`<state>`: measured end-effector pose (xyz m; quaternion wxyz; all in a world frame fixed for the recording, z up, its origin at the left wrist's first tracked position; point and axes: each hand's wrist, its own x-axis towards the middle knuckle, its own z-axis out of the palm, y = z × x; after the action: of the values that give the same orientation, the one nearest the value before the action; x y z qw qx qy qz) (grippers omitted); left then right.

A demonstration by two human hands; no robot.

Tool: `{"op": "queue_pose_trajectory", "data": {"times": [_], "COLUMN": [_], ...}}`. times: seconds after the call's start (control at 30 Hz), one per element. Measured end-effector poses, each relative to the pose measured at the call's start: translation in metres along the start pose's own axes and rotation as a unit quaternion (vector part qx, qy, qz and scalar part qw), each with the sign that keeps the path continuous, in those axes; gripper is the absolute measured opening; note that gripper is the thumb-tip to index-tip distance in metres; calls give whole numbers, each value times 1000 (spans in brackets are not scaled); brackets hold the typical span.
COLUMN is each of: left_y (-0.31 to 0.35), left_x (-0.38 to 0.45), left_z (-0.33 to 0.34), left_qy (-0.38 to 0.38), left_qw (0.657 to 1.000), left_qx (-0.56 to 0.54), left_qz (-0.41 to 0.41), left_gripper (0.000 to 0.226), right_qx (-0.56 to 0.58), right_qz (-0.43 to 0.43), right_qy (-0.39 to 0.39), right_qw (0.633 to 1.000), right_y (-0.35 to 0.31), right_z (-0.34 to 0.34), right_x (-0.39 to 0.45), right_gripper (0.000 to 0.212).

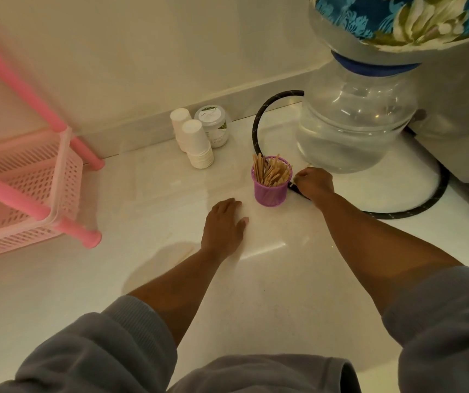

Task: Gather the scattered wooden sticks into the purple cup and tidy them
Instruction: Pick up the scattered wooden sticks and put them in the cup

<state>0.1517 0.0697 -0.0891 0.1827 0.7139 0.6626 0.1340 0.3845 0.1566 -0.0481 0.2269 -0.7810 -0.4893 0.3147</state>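
Note:
The purple mesh cup (271,194) stands upright on the white counter, holding a bundle of wooden sticks (270,171) that lean at mixed angles above its rim. My right hand (314,184) is just right of the cup, over the black hose. Its fingers are pinched together near the rim, and a pale stick end seems to show at them. My left hand (223,225) lies flat, palm down, on the counter just left of and nearer than the cup, holding nothing. One pale loose stick (185,253) seems to lie on the counter beside my left forearm.
A black hose (257,129) loops behind and right of the cup, around a large clear water bottle (355,129). Two stacks of white paper cups (196,143) and a small jar (213,123) stand by the back wall. A pink plastic basket rack (29,188) fills the left side.

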Motion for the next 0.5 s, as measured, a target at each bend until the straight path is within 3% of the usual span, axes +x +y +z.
{"op": "queue_pose_trajectory", "data": {"times": [0.23,0.5], "left_y": [-3,-7], "left_x": [-9,-10], "left_z": [13,17], "left_qy": [1,-5], "left_qw": [1000,1000], "left_qx": [3,4], "left_qz": [8,16], "left_gripper": [55,56], "right_qx": [-54,-16], "right_qz": [7,2], "right_qy": [-8,16], "right_qw": [998,1000], "right_y": [-2,-18], "right_z": [6,-4], "right_x": [10,6], "right_gripper": [25,22]}}
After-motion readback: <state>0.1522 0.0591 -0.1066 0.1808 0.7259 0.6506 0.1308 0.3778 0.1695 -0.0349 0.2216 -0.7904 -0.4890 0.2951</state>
